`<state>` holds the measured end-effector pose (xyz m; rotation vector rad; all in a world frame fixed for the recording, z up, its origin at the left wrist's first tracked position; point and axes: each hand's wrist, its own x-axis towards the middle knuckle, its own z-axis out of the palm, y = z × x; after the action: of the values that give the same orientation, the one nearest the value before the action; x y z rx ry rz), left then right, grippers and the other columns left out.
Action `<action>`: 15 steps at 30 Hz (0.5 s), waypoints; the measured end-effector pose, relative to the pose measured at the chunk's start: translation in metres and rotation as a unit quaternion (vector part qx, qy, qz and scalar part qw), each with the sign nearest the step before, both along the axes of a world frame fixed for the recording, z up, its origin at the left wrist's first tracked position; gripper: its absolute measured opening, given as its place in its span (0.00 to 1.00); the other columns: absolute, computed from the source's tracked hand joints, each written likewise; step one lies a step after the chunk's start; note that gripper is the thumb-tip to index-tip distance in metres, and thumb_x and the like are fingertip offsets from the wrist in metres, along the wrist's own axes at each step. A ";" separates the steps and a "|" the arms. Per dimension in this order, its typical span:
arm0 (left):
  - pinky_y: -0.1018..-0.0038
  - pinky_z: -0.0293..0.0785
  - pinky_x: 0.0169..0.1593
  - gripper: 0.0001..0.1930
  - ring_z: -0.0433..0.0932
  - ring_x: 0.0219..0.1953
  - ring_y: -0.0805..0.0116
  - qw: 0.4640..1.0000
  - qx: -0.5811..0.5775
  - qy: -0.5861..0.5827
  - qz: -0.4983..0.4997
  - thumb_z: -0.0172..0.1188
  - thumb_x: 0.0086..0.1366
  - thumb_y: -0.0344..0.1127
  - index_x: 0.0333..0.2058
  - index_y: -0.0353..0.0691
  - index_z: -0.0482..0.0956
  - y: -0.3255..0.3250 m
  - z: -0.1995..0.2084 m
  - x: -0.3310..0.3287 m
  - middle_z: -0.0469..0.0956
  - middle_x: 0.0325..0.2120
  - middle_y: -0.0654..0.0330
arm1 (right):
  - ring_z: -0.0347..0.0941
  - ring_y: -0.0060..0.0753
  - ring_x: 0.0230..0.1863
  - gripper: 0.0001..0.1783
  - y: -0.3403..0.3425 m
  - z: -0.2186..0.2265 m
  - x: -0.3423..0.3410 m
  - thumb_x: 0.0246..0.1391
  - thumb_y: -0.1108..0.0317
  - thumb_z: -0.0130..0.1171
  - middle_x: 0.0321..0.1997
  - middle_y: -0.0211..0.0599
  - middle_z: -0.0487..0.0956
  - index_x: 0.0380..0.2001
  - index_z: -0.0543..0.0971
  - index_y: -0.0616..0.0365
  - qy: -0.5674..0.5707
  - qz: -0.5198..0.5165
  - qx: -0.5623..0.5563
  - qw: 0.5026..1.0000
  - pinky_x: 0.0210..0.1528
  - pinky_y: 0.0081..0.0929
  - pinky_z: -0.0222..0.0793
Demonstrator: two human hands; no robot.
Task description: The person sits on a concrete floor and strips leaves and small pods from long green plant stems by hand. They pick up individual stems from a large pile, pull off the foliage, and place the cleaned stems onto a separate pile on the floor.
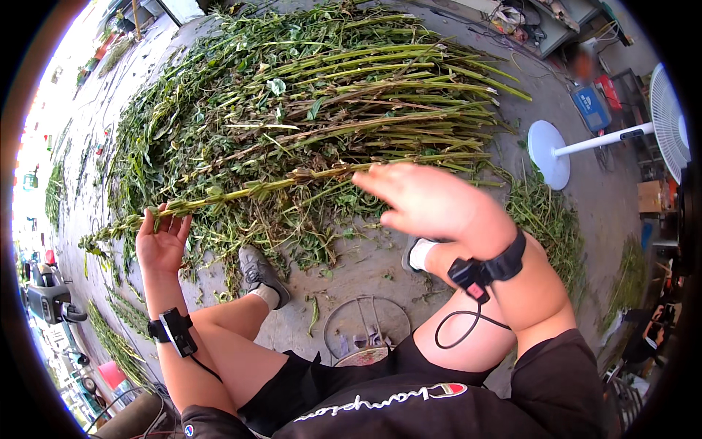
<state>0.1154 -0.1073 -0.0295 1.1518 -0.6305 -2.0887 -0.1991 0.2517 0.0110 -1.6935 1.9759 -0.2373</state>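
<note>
A long green stalk (pixel 252 192) with clustered pods lies crosswise in front of me, its leafy tip to the left. My left hand (pixel 162 245) holds it near that tip, fingers curled up around it. My right hand (pixel 431 201), slightly blurred, is over the stalk's thicker right part. Its fingers stretch left along the stalk, with the thumb apart below; whether they touch it I cannot tell. Beyond both hands spreads a large pile of cut stalks (pixel 351 95), bare ends to the right and leaves to the left.
A white standing fan (pixel 548 155) is at the right, near a blue box (pixel 591 108). Loose greenery (pixel 545 227) lies beside my right knee. My grey shoe (pixel 261 274) rests by the pile's near edge. A round metal frame (pixel 367 300) stands between my legs.
</note>
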 end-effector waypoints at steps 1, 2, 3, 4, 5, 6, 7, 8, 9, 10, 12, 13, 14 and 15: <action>0.47 0.70 0.62 0.18 0.75 0.52 0.51 1.000 0.003 -0.001 -0.005 0.52 0.73 0.46 0.45 0.33 0.74 0.001 -0.002 -0.002 0.77 0.43 0.53 | 0.71 0.55 0.59 0.37 0.004 -0.006 0.017 0.50 0.63 0.63 0.59 0.60 0.73 0.63 0.66 0.62 0.025 0.035 -0.029 0.999 0.60 0.42 0.70; 0.47 0.70 0.61 0.18 0.75 0.52 0.51 1.000 0.006 -0.002 -0.014 0.52 0.73 0.46 0.45 0.33 0.74 0.002 -0.003 -0.004 0.77 0.43 0.53 | 0.75 0.50 0.53 0.33 0.005 -0.012 0.034 0.47 0.65 0.64 0.51 0.55 0.76 0.58 0.70 0.64 0.050 0.053 -0.041 0.997 0.55 0.41 0.73; 0.47 0.71 0.61 0.19 0.75 0.52 0.51 1.000 0.010 -0.002 -0.023 0.52 0.73 0.46 0.45 0.33 0.74 0.004 -0.006 -0.006 0.77 0.43 0.53 | 0.75 0.46 0.50 0.28 0.003 -0.013 0.050 0.45 0.67 0.63 0.47 0.49 0.77 0.53 0.74 0.65 0.056 0.065 -0.090 0.992 0.51 0.39 0.74; 0.49 0.72 0.61 0.19 0.75 0.53 0.51 0.999 0.013 0.001 -0.039 0.53 0.73 0.46 0.46 0.33 0.75 0.007 -0.008 -0.011 0.78 0.43 0.51 | 0.75 0.45 0.51 0.25 -0.002 -0.016 0.061 0.45 0.68 0.60 0.48 0.46 0.77 0.50 0.76 0.63 0.005 0.090 -0.137 0.986 0.51 0.39 0.73; 0.48 0.71 0.61 0.19 0.75 0.53 0.50 0.999 0.024 0.009 -0.047 0.52 0.73 0.46 0.45 0.33 0.75 0.006 -0.012 -0.014 0.78 0.43 0.51 | 0.75 0.43 0.52 0.23 -0.004 -0.014 0.074 0.47 0.68 0.58 0.50 0.44 0.78 0.49 0.77 0.62 -0.023 0.110 -0.166 0.980 0.54 0.39 0.71; 0.48 0.71 0.62 0.19 0.75 0.53 0.50 0.999 0.029 0.010 -0.040 0.52 0.73 0.46 0.45 0.33 0.75 0.008 -0.012 -0.018 0.78 0.43 0.51 | 0.74 0.43 0.52 0.18 -0.007 -0.011 0.087 0.50 0.68 0.55 0.47 0.43 0.78 0.45 0.77 0.60 -0.027 0.118 -0.204 0.971 0.53 0.38 0.70; 0.48 0.71 0.62 0.19 0.75 0.53 0.50 0.999 0.033 0.011 -0.033 0.52 0.73 0.46 0.45 0.32 0.75 0.013 -0.012 -0.024 0.77 0.43 0.51 | 0.74 0.43 0.51 0.14 -0.009 -0.008 0.095 0.52 0.67 0.53 0.44 0.42 0.78 0.42 0.77 0.59 -0.032 0.125 -0.242 0.962 0.53 0.38 0.69; 0.47 0.70 0.62 0.19 0.75 0.53 0.49 0.998 0.037 0.018 -0.038 0.52 0.73 0.46 0.45 0.32 0.74 0.018 -0.013 -0.032 0.77 0.43 0.51 | 0.73 0.45 0.54 0.17 -0.011 -0.006 0.096 0.53 0.66 0.52 0.48 0.44 0.77 0.45 0.77 0.59 -0.006 0.103 -0.271 0.957 0.55 0.40 0.68; 0.47 0.70 0.62 0.19 0.75 0.53 0.49 0.998 0.038 0.023 -0.039 0.52 0.73 0.46 0.45 0.32 0.74 0.024 -0.012 -0.039 0.77 0.42 0.50 | 0.71 0.47 0.57 0.19 -0.015 -0.002 0.098 0.54 0.65 0.51 0.52 0.47 0.76 0.48 0.76 0.60 0.017 0.085 -0.301 0.950 0.58 0.42 0.66; 0.47 0.70 0.62 0.19 0.75 0.53 0.49 0.998 0.036 0.026 -0.036 0.52 0.73 0.46 0.45 0.32 0.74 0.029 -0.009 -0.044 0.77 0.42 0.50 | 0.70 0.48 0.60 0.21 -0.020 0.001 0.099 0.55 0.64 0.50 0.56 0.49 0.76 0.51 0.75 0.60 0.038 0.068 -0.335 0.939 0.60 0.44 0.65; 0.49 0.72 0.61 0.20 0.76 0.52 0.50 0.989 0.060 0.091 -0.098 0.52 0.73 0.46 0.46 0.31 0.74 0.041 -0.008 -0.055 0.78 0.43 0.49 | 0.66 0.53 0.64 0.25 -0.031 0.004 0.085 0.57 0.63 0.48 0.62 0.53 0.71 0.56 0.73 0.61 0.074 0.026 -0.323 0.943 0.66 0.51 0.58; 0.50 0.73 0.61 0.20 0.76 0.51 0.50 0.980 0.088 0.129 -0.120 0.52 0.73 0.47 0.46 0.31 0.74 0.051 -0.016 -0.067 0.78 0.44 0.48 | 0.66 0.53 0.64 0.24 -0.034 0.003 0.073 0.57 0.64 0.48 0.62 0.53 0.71 0.56 0.73 0.61 0.109 -0.001 -0.325 0.939 0.67 0.51 0.57; 0.54 0.75 0.60 0.20 0.77 0.51 0.51 0.976 0.116 0.132 -0.128 0.52 0.73 0.47 0.47 0.31 0.74 0.061 -0.016 -0.071 0.78 0.45 0.48 | 0.67 0.53 0.63 0.24 -0.040 0.002 0.063 0.57 0.65 0.48 0.61 0.53 0.72 0.55 0.74 0.61 0.117 -0.007 -0.325 0.938 0.67 0.51 0.58; 0.55 0.75 0.60 0.20 0.77 0.52 0.51 0.971 0.118 0.153 -0.137 0.52 0.73 0.46 0.48 0.31 0.74 0.074 -0.016 -0.076 0.78 0.45 0.48 | 0.67 0.52 0.62 0.23 -0.048 -0.005 0.054 0.56 0.66 0.49 0.60 0.53 0.72 0.54 0.74 0.62 0.126 -0.020 -0.330 0.935 0.66 0.51 0.58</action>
<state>0.0395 -0.0335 -0.0452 0.8733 -0.4191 -2.5695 -0.1450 0.2034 0.0059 -2.1768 2.2781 -0.8130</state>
